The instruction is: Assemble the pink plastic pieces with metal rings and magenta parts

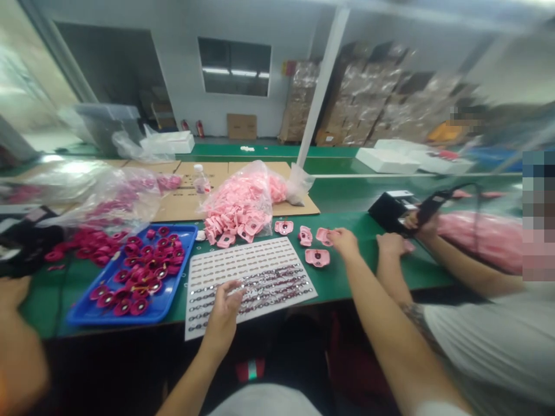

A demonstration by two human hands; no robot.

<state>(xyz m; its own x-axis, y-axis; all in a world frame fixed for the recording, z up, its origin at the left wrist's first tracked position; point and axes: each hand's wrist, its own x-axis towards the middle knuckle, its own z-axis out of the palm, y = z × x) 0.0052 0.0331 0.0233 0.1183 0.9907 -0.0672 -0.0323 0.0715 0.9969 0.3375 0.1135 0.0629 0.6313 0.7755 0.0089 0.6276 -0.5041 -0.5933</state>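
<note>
**Busy in pink and magenta**

Far across the room, shrink-wrapped cartons [359,98] stand stacked beside a white pillar [321,86]. Our green workbench [347,277] runs across the view, with flattened cardboard [299,193] on its far side carrying a clear bag of pink plastic pieces [243,202] and a plastic water bottle [202,182]. Nearer us, a blue tray [187,248] holds magenta rosette parts [139,283], and more of them lie just beside it on the left. A white sheet [251,287] lined with rows of small dark-and-silver parts lies flat on the bench in front of us. Our left hand [224,315] sits over it, fingers spread apart, holding nothing we can see. Our right hand [342,241] is at a loose pink plastic piece [323,236] on the bench, right of the sheet; we cannot tell whether the fingers grip it. To our right, a co-worker's hand [418,222] clasps a black corded tool [436,207]. At the left edge, another person's hand [13,289] rests near the tray.
</note>
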